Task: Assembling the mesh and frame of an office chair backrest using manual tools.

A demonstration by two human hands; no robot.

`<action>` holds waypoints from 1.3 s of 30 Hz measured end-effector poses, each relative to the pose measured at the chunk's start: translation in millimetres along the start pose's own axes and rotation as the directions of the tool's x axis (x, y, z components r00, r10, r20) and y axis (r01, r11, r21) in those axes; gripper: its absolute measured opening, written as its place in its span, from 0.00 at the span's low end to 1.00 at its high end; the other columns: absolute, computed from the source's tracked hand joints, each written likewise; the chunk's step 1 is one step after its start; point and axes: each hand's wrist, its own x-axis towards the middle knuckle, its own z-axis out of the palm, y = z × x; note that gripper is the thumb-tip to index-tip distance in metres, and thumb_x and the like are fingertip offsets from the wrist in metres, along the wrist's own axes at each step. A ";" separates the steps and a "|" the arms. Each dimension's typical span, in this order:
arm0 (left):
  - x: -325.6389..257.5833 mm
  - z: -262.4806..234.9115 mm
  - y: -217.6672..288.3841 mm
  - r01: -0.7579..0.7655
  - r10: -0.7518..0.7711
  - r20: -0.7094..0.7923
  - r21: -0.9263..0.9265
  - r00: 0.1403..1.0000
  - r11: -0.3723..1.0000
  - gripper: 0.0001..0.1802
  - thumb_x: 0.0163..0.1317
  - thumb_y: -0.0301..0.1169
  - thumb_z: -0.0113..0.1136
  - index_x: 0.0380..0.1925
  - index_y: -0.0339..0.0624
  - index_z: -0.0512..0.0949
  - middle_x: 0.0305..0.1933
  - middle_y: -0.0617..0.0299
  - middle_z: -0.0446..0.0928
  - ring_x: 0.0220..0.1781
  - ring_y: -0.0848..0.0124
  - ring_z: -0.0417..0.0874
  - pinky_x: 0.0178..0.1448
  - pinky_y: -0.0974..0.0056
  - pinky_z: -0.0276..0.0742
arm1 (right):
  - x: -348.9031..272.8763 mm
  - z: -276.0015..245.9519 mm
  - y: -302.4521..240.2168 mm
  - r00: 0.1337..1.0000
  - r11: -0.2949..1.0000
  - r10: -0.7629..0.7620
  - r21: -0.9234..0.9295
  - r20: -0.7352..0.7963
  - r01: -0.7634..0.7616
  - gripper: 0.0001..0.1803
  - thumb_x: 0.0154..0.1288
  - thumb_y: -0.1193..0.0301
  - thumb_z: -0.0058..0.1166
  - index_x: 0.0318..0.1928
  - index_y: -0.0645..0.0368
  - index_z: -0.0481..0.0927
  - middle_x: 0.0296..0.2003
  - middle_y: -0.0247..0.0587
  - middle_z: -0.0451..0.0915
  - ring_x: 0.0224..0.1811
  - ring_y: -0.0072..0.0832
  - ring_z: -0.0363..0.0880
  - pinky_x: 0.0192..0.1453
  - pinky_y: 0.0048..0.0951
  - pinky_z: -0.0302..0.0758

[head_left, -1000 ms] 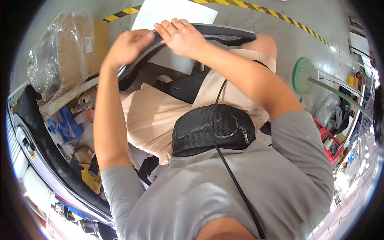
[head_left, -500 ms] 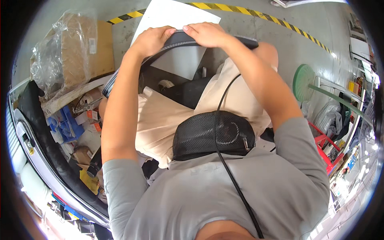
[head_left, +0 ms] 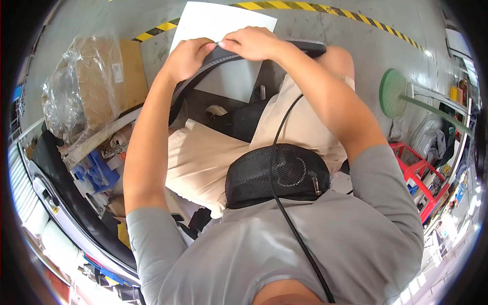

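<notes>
- Currently both hands are on one curved black-and-grey trim strip, which arches in front of the person, beyond the lap.
- The left hand grasps the strip toward the top of its bend, thumb pointing inward; its fingers are mostly hidden behind the piece.
- The right hand also grips it, just beside the left, with the back of the hand upward and the thumb pressed on the strip. The two thumb tips nearly meet.
- One end of the strip reaches the right knee; whether they touch cannot be told. The other side curves down behind the left forearm.
- A white sheet lies beyond and beneath the strip, on the grey floor.
- Over the beige shorts sits a black mesh pouch, crossed by a black cable.
- To the left stands a cardboard box partly covered in clear plastic film; to the right is a green disc on a pole.
</notes>
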 end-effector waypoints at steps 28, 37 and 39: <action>2.0 1.8 -4.7 0.118 -0.112 0.036 -0.219 0.993 0.969 0.16 0.75 0.36 0.57 0.51 0.36 0.85 0.35 0.54 0.85 0.36 0.68 0.81 0.48 0.62 0.77 | -0.2 -1.8 -15.9 0.997 0.999 0.027 -0.023 0.076 -0.025 0.24 0.82 0.48 0.35 0.56 0.43 0.83 0.38 0.42 0.88 0.47 0.47 0.86 0.54 0.50 0.79; 5.3 7.6 3.6 0.265 -0.279 0.013 -0.363 0.960 0.894 0.13 0.72 0.31 0.63 0.49 0.33 0.85 0.29 0.69 0.78 0.33 0.82 0.71 0.40 0.71 0.72 | 0.6 7.2 -9.9 0.996 0.999 0.006 0.047 -0.090 -0.002 0.19 0.79 0.54 0.43 0.48 0.43 0.88 0.33 0.39 0.88 0.38 0.43 0.87 0.45 0.48 0.81; 4.0 11.8 7.5 0.182 -0.222 -0.165 -0.228 0.961 0.957 0.09 0.69 0.33 0.64 0.43 0.41 0.88 0.24 0.57 0.81 0.24 0.73 0.74 0.34 0.67 0.73 | 2.1 10.8 -6.3 0.994 0.999 -0.010 0.045 -0.106 0.015 0.17 0.78 0.55 0.45 0.47 0.43 0.88 0.33 0.38 0.88 0.37 0.43 0.87 0.45 0.48 0.81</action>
